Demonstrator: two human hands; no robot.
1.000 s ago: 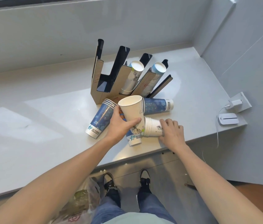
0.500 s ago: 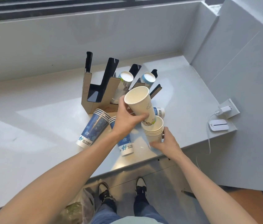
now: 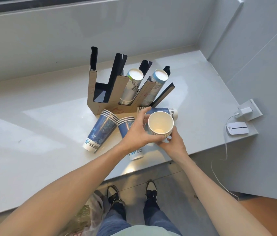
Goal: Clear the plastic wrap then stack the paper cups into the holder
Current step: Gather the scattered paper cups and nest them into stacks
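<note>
I see the white cup stack upright above the counter edge, both hands closed on it: left hand beside, right hand beneath. Squeezing could crumple it; a bump might roll the blue stacks off.

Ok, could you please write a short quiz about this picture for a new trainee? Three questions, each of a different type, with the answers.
1. True or false: every slot of the cup holder already contains cups.
2. How many stacks of blue cups lie on their side on the counter? A) one B) three C) five
3. Fill in: the white cup stack is held by ____ hands.

Key:
1. False. The leftmost slot is empty; two slots hold stacks.
2. B. One at left, one under the left hand, one behind the held cups.
3. Both; the right hand supports it from below.
</note>
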